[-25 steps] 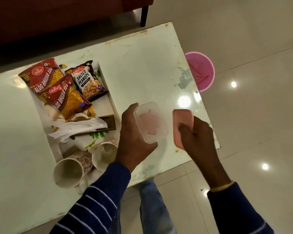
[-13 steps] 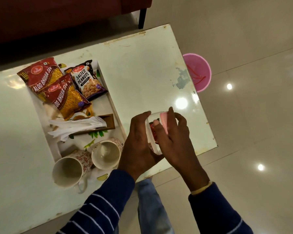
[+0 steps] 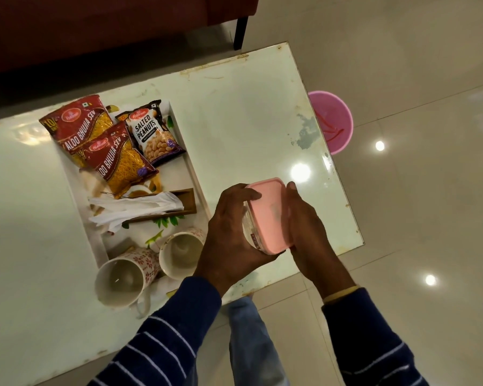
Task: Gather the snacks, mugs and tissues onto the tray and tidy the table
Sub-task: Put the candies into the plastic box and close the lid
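A clear plastic box with a pink lid (image 3: 268,215) is held above the table's right part between both hands. My left hand (image 3: 229,235) grips its left side and my right hand (image 3: 307,227) presses the lid's right side. A white tray (image 3: 195,176) on the table holds two red Aloo Bhujia Sev packets (image 3: 95,132), a Salted Peanuts packet (image 3: 151,135), crumpled white tissues (image 3: 131,210) over a brown holder, and two patterned mugs (image 3: 179,254) lying on their sides, the nearer mug (image 3: 120,280) overhanging the tray's near end.
The glossy white table (image 3: 248,121) has a worn patch near its right edge. A pink bucket (image 3: 332,121) stands on the tiled floor just beyond that edge. A dark red sofa (image 3: 95,29) runs along the far side. My jeans leg shows below the near edge.
The pink lid, held apart in my right hand a second ago, now sits on top of the clear box, with both hands around it.
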Demonstrator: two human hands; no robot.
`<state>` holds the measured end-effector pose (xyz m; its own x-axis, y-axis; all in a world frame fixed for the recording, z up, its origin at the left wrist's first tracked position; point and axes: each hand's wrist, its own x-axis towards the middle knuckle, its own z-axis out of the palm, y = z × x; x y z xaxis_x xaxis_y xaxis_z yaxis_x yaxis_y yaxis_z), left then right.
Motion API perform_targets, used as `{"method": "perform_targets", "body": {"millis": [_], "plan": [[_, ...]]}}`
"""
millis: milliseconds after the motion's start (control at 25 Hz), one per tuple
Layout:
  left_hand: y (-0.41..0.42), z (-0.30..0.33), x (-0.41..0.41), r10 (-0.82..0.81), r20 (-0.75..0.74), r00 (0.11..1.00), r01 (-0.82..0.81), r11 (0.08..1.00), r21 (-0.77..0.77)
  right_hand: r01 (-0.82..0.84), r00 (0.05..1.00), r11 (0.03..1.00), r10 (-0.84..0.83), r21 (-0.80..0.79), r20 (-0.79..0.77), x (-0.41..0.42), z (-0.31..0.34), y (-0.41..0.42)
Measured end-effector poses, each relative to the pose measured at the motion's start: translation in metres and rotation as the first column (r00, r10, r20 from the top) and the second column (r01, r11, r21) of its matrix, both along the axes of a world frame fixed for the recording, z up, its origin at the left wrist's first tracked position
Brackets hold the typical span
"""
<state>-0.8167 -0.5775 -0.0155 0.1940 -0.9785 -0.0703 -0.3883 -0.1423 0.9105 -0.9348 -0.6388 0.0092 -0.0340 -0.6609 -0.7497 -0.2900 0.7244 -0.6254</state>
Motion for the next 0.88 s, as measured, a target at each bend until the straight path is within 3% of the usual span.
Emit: {"method": "perform_targets", "body": {"millis": [80, 240, 320, 400, 440, 480, 560, 680, 760, 880], "plan": [[0.0, -0.001, 0.0, -0.009, -0.068, 0.998, 0.01, 1.0, 0.014, 0.043, 0.999, 0.998, -0.041, 0.04, -0.026, 0.002, -0.002, 0.001], [0.001, 0.003, -0.005, 0.005, -0.176, 0.984, 0.006, 0.998, 0.056, 0.102, 0.986, 0.989, -0.115, -0.111, -0.122, 0.009, -0.002, 0.002], [-0.004, 0.005, 0.002, -0.106, -0.251, 0.962, 0.129, 0.989, 0.076, 0.095, 0.982, 0.978, -0.123, -0.184, -0.146, 0.008, -0.002, 0.0], [-0.013, 0.009, 0.009, -0.23, -0.42, 0.878, 0.293, 0.952, 0.091, 0.096, 0.978, 0.95, -0.146, -0.297, -0.151, 0.003, 0.0, -0.003], [-0.017, 0.014, 0.007, -0.192, -0.512, 0.837, 0.291, 0.949, 0.119, 0.092, 0.981, 0.935, -0.144, -0.342, -0.131, 0.003, 0.001, -0.004], [-0.021, 0.019, 0.003, -0.078, -0.564, 0.822, 0.212, 0.961, 0.177, 0.086, 0.986, 0.928, -0.13, -0.362, -0.1, 0.004, 0.003, -0.004], [-0.026, 0.03, -0.017, 0.251, -0.489, 0.836, -0.089, 0.939, 0.332, 0.047, 0.996, 0.943, -0.068, -0.33, -0.051, 0.011, 0.004, -0.004], [-0.029, 0.031, -0.031, 0.638, -0.311, 0.704, -0.51, 0.76, 0.402, -0.06, 0.998, 0.986, 0.054, -0.155, -0.045, 0.021, 0.0, -0.004], [-0.03, 0.028, -0.027, 0.691, -0.276, 0.668, -0.599, 0.719, 0.352, -0.067, 0.998, 0.992, 0.066, -0.106, -0.018, 0.022, 0.002, -0.009], [-0.03, 0.024, -0.024, 0.628, -0.264, 0.732, -0.565, 0.776, 0.28, -0.094, 0.995, 0.971, 0.099, -0.218, 0.012, 0.025, 0.012, -0.01]]}}
